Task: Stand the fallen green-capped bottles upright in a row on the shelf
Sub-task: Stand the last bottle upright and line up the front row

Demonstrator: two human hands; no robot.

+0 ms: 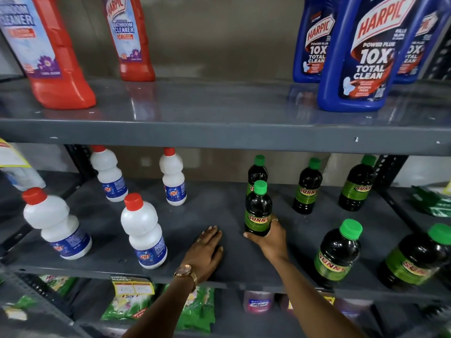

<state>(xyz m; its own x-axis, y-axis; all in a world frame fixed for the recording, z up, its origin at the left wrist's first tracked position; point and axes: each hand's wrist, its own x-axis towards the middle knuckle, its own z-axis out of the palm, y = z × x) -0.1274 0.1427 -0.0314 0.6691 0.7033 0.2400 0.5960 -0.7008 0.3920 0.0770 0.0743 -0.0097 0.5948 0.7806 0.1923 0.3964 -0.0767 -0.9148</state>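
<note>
In the head view, the right hand (269,236) is clamped around the lower body of a dark, green-capped plastic bottle with a green "SUNNY" label (258,211), which stands upright on the grey metal shelf (219,211). The left hand (207,250) lies flat and open, palm down, on the shelf just left of that bottle. Five more green-capped bottles (308,186) stand upright behind and to the right, and four white red-capped bottles (144,230) stand to the left.

The left hand (207,250) lies palm down, fingers together and extended forward, with a gold watch on its wrist. The right hand (269,237) reaches farther forward, arm extended, its fingers and thumb curled in a grasp.
</note>
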